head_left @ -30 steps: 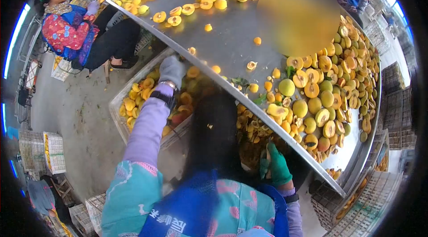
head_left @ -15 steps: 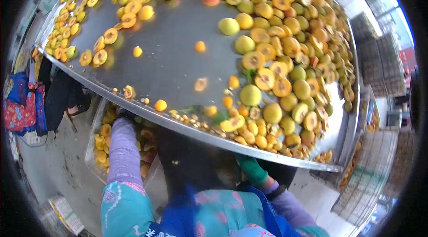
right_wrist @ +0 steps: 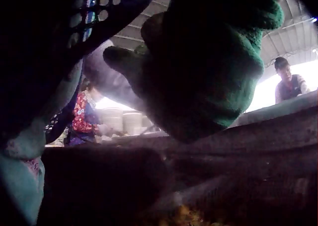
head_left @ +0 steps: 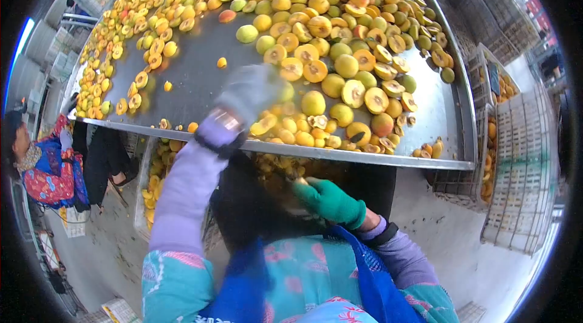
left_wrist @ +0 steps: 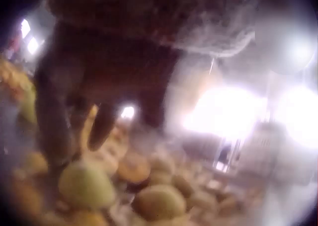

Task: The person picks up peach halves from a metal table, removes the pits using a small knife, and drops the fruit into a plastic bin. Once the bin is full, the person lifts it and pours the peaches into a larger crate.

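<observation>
Left hand (head_left: 249, 91), at 11 o'clock, has moved from the crate (head_left: 144, 180) at 8 o'clock to over the table (head_left: 197, 77), seemingly bringing the heaped fruit (head_left: 347, 66), at 1 o'clock, within reach; its grip is too blurred to tell. Right hand (head_left: 331, 201), apart at 5 o'clock, is curled, its contents unclear

Fruit (head_left: 347, 66) on tbl (head_left: 194, 68), crates (head_left: 523, 165) R of tbl, bin (head_left: 140, 198) w/ fruit below front L, person (head_left: 50, 168) far L

your metal table (head_left: 194, 87) is carrying halved fruits (head_left: 353, 93) and whole fruits (head_left: 313, 103), lying densest toward your right.
</observation>
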Demonstrator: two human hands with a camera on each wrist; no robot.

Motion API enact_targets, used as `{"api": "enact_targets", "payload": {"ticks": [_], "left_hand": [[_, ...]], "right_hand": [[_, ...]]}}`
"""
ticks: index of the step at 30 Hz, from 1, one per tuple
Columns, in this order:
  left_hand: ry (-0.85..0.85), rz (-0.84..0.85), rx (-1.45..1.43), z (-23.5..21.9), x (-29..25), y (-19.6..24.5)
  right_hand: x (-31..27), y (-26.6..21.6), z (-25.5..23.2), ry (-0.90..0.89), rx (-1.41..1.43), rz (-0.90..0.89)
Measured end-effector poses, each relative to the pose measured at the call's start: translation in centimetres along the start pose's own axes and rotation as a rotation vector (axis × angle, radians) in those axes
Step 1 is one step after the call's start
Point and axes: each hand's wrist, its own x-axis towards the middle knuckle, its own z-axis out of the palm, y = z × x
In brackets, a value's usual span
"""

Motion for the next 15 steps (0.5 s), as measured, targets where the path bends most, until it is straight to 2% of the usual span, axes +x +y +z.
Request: {"api": "enact_targets", "payload": {"ticks": [2,3,5,6,7,8,10,12,13,14,15], "left_hand": [[-0.337,-0.244,0.352,7.7,5.2,-2.1],[-0.339,-0.251,0.248,6.5,5.7,-1.0],[-0.368,-0.265,0.051,2.4,5.1,0.0],[-0.279,-0.404,-0.386,3.2,3.9,-1.8],[-0.210,-0.409,-1.007,2.4,1.5,-1.5],[-0.088,-0.355,-1.120,2.7,0.0,-0.6],[0.184,-0.253,-1.343,4.2,-3.0,1.3],[0.319,-0.058,-0.783,6.1,-5.2,2.2],[0.347,-0.045,-0.660,6.8,-5.9,3.1],[0.376,-0.035,-0.536,7.5,-6.6,4.0],[0.387,-0.108,-0.567,7.6,-6.9,5.3]], "right_hand": [[-0.9,-0.4,-0.7,0.057,0.095,-0.002],[-1.2,-0.7,-1.5,0.087,0.136,-0.005],[-1.9,-0.6,-2.5,0.253,0.113,-0.212],[-2.1,-0.4,-2.8,0.330,0.103,-0.308],[-1.8,-0.4,-3.1,0.390,0.017,-0.310],[-1.4,-0.6,-3.4,0.444,-0.071,-0.309],[-0.5,-1.4,-3.0,0.490,-0.260,-0.578],[0.9,-1.9,-1.9,0.433,-0.255,-0.539],[1.4,-1.9,-1.5,0.413,-0.255,-0.518],[2.3,-1.0,-1.4,0.502,-0.466,-0.699],[3.7,0.7,-1.3,0.591,-0.682,-0.881]]}}
